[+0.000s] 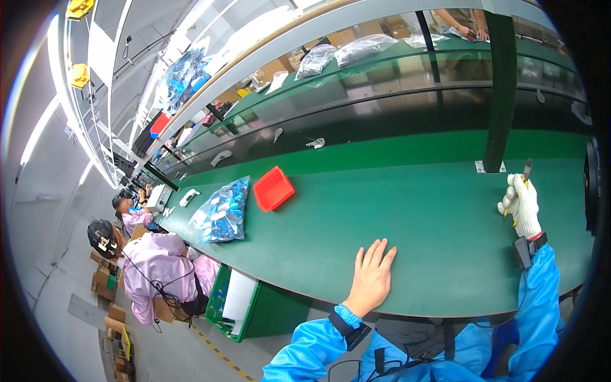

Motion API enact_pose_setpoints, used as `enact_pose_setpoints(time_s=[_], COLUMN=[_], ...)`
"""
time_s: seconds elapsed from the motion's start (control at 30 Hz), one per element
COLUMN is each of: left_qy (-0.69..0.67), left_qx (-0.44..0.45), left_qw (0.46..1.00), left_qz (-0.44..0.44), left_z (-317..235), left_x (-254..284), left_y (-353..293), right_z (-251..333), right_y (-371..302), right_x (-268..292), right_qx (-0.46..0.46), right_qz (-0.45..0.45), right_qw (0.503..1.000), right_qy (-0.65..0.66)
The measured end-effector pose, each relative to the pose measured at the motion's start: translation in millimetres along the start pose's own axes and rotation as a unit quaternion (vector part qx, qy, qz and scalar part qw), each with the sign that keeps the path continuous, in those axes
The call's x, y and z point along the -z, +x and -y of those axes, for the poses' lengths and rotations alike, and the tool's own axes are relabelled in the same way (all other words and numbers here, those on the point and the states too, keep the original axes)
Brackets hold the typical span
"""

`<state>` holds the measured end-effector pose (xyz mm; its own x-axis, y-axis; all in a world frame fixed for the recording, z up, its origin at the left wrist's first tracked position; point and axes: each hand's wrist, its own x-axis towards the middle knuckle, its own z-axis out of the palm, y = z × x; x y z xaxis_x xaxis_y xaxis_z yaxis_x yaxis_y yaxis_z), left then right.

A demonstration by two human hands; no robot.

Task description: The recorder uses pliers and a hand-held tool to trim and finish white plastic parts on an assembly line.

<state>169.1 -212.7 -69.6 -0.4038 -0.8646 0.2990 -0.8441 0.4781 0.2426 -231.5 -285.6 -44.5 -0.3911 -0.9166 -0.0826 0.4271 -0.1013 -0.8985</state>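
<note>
My left hand is bare and lies flat on the green work table, fingers stretched out, with nothing in it. At the right, my right hand wears a white knit glove and is closed around pliers. The pliers' dark metal jaws point away from me, and bits of yellow handle show below the fingers. A red plastic bin sits on the table ahead and left of my left hand. Beside it lies a clear bag of blue and white parts.
A dark green post rises from the table ahead of my right hand. Beyond it runs a conveyor with a few white parts. Co-workers in pink sit at the left, near a green crate. Another person's hands work across the line.
</note>
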Motion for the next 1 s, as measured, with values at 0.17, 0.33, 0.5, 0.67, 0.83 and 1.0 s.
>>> enact_pose_setpoints(time_s=[0.17, 0.33, 0.5, 0.67, 0.83, 1.0], left_qy=[-0.006, -0.008, -0.006, -0.006, -0.007, -0.007], left_qx=[0.002, 0.000, 0.000, -0.001, 0.004, 0.001], left_qw=[1.000, 1.000, 1.000, 1.000, 1.000, 1.000], left_qz=[-0.002, 0.000, -0.004, -0.005, -0.006, -0.008], left_z=[0.4, -0.7, 1.3, 0.2, -0.3, -0.2], left_x=[-1.3, 1.5, 0.3, -0.9, 0.3, -1.4], left_y=[-0.5, 0.1, -0.4, 1.3, 0.2, -0.1], right_z=[-0.5, -0.3, -2.4, -4.3, -4.7, -3.7], right_y=[-1.1, 0.3, 0.3, 4.9, 3.3, 2.5], right_x=[-1.3, 0.9, 0.6, 7.1, 3.1, 4.6], right_qx=[0.009, -0.001, 0.004, -0.001, 0.006, 0.004], right_qz=[0.003, 0.000, 0.009, 0.005, 0.009, 0.007], right_qw=[1.000, 1.000, 1.000, 1.000, 1.000, 1.000], right_qy=[0.003, 0.001, 0.007, 0.003, 0.003, 0.001])
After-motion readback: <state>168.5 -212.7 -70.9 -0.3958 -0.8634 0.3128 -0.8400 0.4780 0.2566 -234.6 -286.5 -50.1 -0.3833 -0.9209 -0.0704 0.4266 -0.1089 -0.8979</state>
